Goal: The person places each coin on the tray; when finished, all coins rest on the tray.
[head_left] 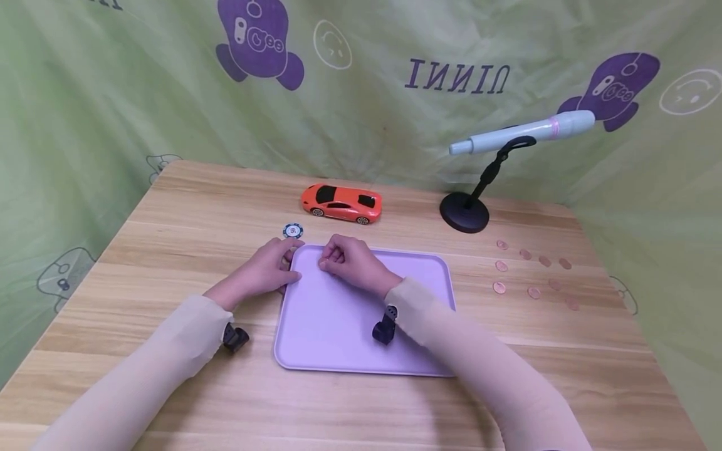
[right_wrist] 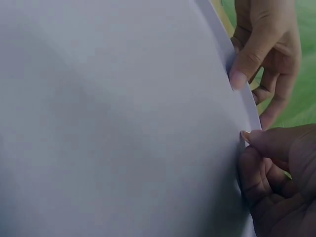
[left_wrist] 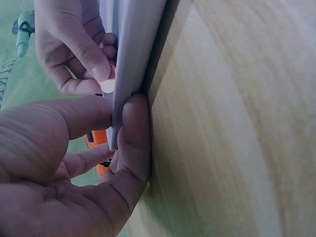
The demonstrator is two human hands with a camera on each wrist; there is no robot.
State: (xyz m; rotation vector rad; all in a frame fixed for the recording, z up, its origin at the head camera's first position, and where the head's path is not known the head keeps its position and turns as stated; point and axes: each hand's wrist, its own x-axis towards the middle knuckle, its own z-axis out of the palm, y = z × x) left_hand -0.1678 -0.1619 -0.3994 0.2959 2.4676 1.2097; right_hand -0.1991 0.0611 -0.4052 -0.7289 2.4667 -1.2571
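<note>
My right hand (head_left: 361, 266) pinches a small coppery coin (left_wrist: 108, 85) between thumb and forefinger, the other fingers curled behind, close to the far left corner of the purple tray (head_left: 338, 319). My left hand (head_left: 261, 268) holds that same corner, thumb over the rim and fingers outside and under it; whether the corner is raised off the worktop (head_left: 186, 263) I can't tell. I'd judge the coin light, hard and thin, not easily hurt but apt to slip or turn in the fingertips, so the edge or both faces near it are the best place to hold it. The tray looks light and stiff, probably smooth and inclined to slide, and its raised rim gives a good hold. My left thumb lies over the corner just beside the coin, taking up room there, and my right forearm crosses the tray's right side with the black wrist camera (head_left: 385, 326) over it. A poker chip (head_left: 293, 230) lies just beyond my left fingers, and an orange toy car (head_left: 341, 203) sits past the far rim. Off to the right are scattered loose coins (head_left: 499, 287), flat on the wood, with the blue microphone (head_left: 521, 133) on its black stand (head_left: 465, 213) behind, well apart from my hands.
</note>
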